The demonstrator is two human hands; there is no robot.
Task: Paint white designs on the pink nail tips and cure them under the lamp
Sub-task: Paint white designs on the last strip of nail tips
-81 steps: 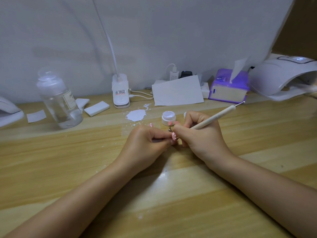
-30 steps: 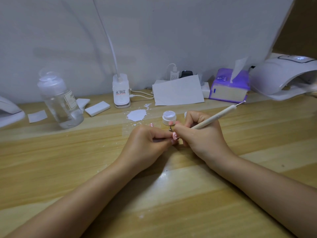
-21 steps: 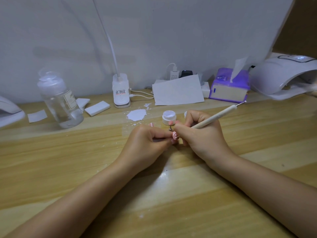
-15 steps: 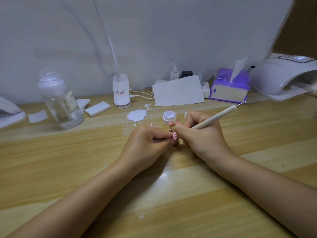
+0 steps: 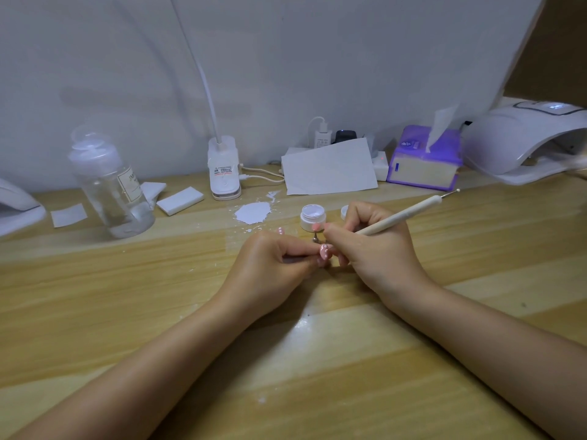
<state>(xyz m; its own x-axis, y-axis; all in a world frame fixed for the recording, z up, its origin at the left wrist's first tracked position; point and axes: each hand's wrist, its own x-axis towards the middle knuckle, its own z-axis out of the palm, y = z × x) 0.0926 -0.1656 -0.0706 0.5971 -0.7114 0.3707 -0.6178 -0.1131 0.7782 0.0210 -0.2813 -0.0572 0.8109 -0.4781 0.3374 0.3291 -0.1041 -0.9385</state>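
Note:
My left hand [image 5: 273, 268] pinches a small stick that carries a pink nail tip [image 5: 325, 251] with white dots on it. My right hand [image 5: 378, 249] grips a cream dotting pen [image 5: 409, 215] like a pencil; its working end is hidden between my fingers at the nail tip, and its metal ball end points up to the right. Two more pink nail tips stand just behind my hands, one [image 5: 280, 230] to the left and one on a metal stand [image 5: 316, 228]. An open white paint jar [image 5: 313, 216] sits behind them. The white curing lamp [image 5: 527, 138] stands at the far right.
A smear of white paint [image 5: 253, 212] lies on the wooden table [image 5: 95, 296]. Along the back wall stand a clear bottle [image 5: 109, 185], white sponge blocks [image 5: 179, 201], a clip lamp base [image 5: 223, 168], a sheet of paper [image 5: 328, 168] and a purple tissue box [image 5: 424, 160]. The jar's lid [image 5: 345, 212] lies behind my right hand.
Almost nothing has moved. Both hands stay together over the nail tip, with only slight shifts of the pen.

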